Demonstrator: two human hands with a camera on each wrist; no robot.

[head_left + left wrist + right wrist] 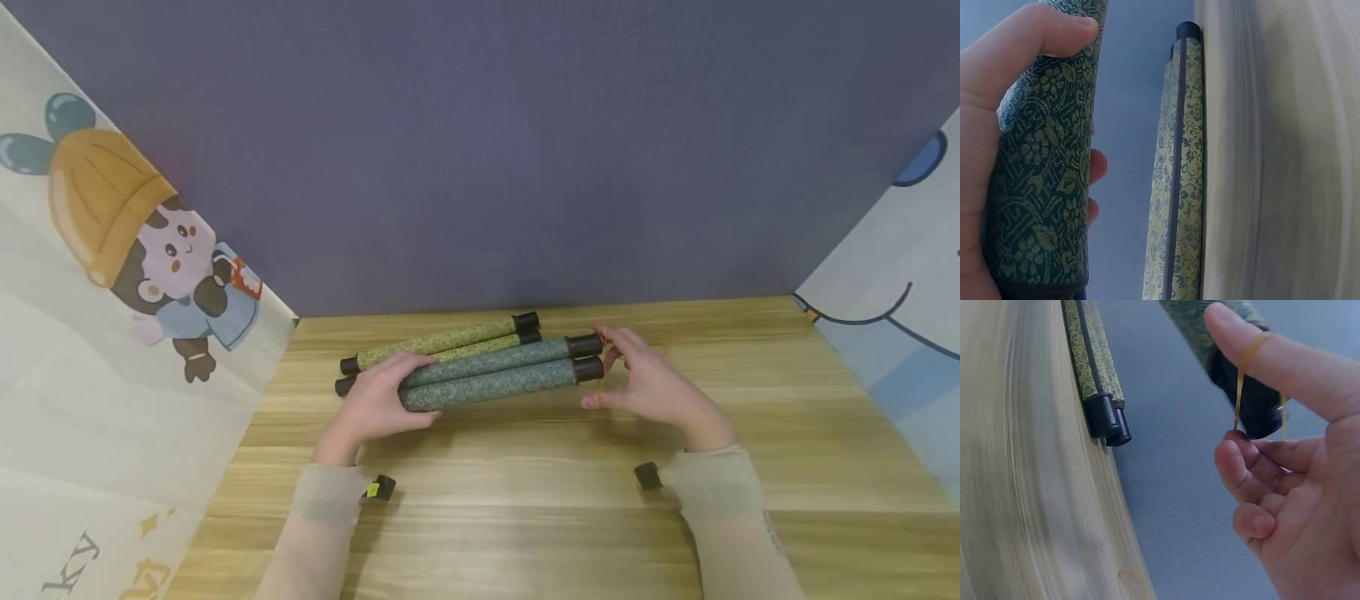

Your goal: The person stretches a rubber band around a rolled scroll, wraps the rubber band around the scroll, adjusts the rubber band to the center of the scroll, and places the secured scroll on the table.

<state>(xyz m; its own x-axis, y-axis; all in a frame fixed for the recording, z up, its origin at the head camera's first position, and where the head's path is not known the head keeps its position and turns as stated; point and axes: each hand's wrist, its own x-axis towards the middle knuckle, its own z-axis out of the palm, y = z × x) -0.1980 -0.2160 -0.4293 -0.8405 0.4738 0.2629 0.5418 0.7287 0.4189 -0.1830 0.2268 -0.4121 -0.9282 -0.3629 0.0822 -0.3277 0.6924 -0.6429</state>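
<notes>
My left hand (378, 402) grips a green patterned scroll (491, 373), its two rolls side by side with dark end caps, tilted above the table. In the left wrist view the thumb lies across the green brocade (1047, 169) and fingertips show behind it. By the scroll's right end, my right hand (648, 375) has a thin yellow rubber band (1241, 381) looped over its thumb and curled fingers. The band is stretched beside the dark end cap (1260, 412). Behind lies a yellow-green patterned scroll (442, 337), also in two rolls with dark caps, partly hidden by the green one.
Another rubber band (1132, 584) lies on the wood-grain table (517, 517), near its back edge. A grey-blue panel (525, 150) rises behind the table. Printed cartoon sheets stand at the left (90, 400) and right (892, 333). Each wrist carries a small dark camera.
</notes>
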